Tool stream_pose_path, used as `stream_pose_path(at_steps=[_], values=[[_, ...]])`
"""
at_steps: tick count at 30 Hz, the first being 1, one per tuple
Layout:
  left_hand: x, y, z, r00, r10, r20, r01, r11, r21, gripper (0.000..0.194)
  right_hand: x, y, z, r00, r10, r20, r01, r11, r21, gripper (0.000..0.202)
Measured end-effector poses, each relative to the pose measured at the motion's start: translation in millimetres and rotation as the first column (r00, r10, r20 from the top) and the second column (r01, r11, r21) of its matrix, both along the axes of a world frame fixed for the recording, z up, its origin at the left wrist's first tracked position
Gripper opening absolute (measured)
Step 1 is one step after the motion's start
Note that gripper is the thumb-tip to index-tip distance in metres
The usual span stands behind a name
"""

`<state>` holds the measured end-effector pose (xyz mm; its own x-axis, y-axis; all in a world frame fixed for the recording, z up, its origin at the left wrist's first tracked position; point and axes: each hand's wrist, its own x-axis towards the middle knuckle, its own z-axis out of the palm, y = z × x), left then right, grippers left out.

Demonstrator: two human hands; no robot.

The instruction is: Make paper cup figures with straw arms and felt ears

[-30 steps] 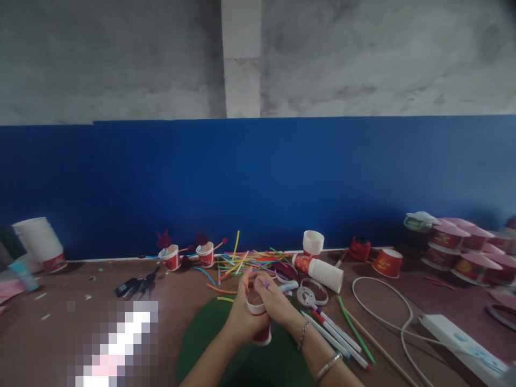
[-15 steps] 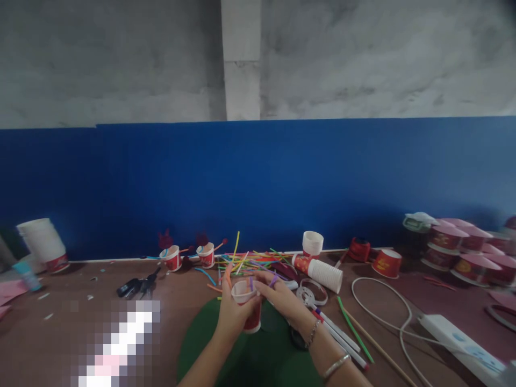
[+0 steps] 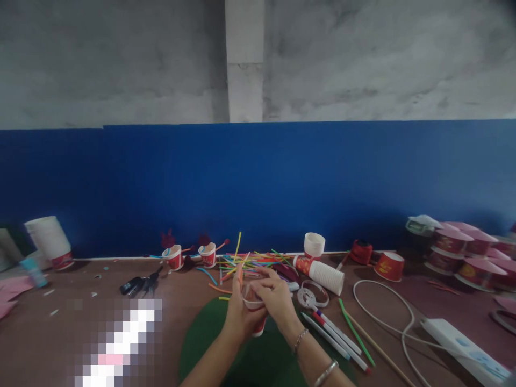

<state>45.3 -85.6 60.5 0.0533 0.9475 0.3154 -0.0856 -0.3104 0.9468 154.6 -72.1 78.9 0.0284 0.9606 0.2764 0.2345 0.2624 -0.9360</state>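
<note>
Over a round green mat point(image 3: 209, 333), a red-and-white paper cup point(image 3: 253, 305) is held tilted, its opening facing me. My left hand point(image 3: 241, 312) wraps round the cup's left side and bottom. My right hand point(image 3: 274, 295) has its fingers closed at the cup's rim and partly inside it; what they pinch, if anything, is hidden. An orange strip stands up by my left fingers. Behind my hands lies a pile of coloured strips point(image 3: 258, 260).
Two cups with strip arms point(image 3: 173, 258) stand at the back left, near black scissors point(image 3: 141, 285). To the right are stacked cups point(image 3: 322, 274), tape point(image 3: 307, 296), markers point(image 3: 338, 333), a white cable and a power strip point(image 3: 463, 344). Pink-topped red bowls point(image 3: 479, 269) fill the far right.
The cup has tilted towards me and moved slightly right with my left hand. My right hand's fingers have moved to the cup's opening; the purple strip seen there earlier is now hidden.
</note>
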Motion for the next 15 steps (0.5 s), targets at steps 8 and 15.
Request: stream_pose_path(at_steps=[8,15], values=[[-4,-1,-6.5,0.991,0.053,0.119,-0.051,0.999,-0.017,0.096,4,7,3.0,0.99,0.134,-0.038,-0.137,0.982,-0.127,0.026],[-12,7,-10.3,0.969,0.17,0.177,-0.156,0.983,-0.093,0.096,20,2,7.0,0.887,0.136,-0.442,-0.245,0.949,-0.199,0.055]])
